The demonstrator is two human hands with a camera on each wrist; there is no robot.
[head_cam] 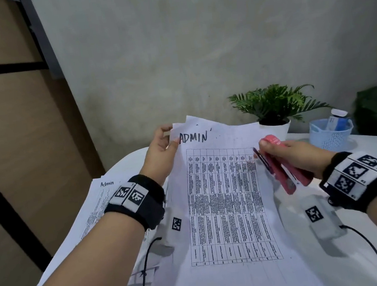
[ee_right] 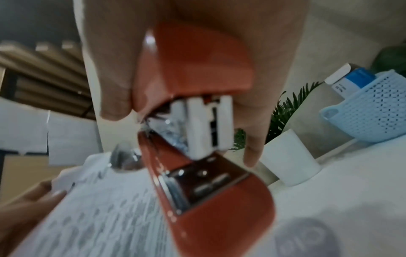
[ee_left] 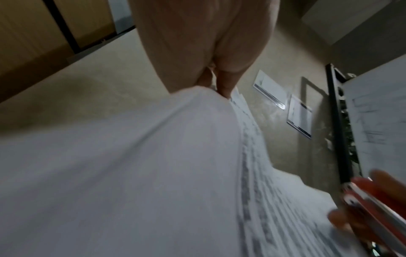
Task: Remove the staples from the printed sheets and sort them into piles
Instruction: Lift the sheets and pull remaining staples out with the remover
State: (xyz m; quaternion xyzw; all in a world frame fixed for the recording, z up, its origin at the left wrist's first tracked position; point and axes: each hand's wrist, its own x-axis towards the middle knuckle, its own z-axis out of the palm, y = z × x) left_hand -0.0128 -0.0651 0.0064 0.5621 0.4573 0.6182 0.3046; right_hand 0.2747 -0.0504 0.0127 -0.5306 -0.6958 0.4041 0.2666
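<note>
My left hand (head_cam: 161, 146) pinches the top left corner of a bundle of printed sheets (head_cam: 226, 200) headed "ADMIN", lifting that end off the white table (head_cam: 374, 142). The sheets carry a dense printed grid. In the left wrist view the paper (ee_left: 131, 165) bulges under my left hand (ee_left: 219, 83). My right hand (head_cam: 287, 153) grips a red stapler (head_cam: 282, 169) over the bundle's right edge. The right wrist view shows the stapler (ee_right: 197, 121) with its mouth apart, my right hand (ee_right: 175, 52) wrapped around its top. No staple is visible.
A pile of sheets marked "Admin" (head_cam: 95, 210) lies at the left table edge. A potted fern (head_cam: 271, 108) and a blue mesh basket (head_cam: 331, 133) with boxes stand at the back right. Black cables (head_cam: 144, 268) run from my wrist units.
</note>
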